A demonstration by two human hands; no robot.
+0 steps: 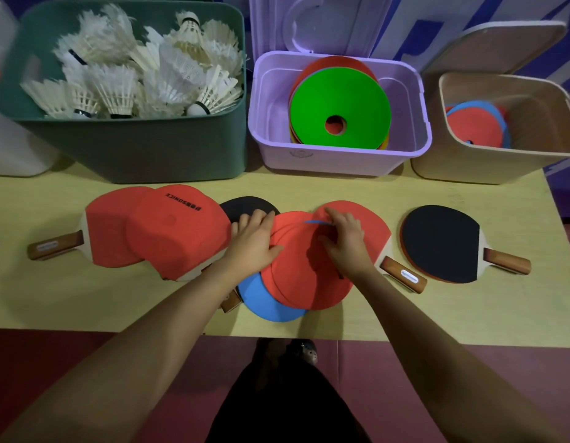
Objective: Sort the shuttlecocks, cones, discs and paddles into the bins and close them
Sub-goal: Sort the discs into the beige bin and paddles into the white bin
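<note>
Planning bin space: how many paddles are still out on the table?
5 visible: two overlapping at left, a black one behind the left hand, one under the discs, one far right. Others may be hidden.

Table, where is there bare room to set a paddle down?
Bare table shows at the near right corner, below the black paddle, and at the near left, below the red paddles. The middle is crowded: both hands press on stacked red discs.
</note>
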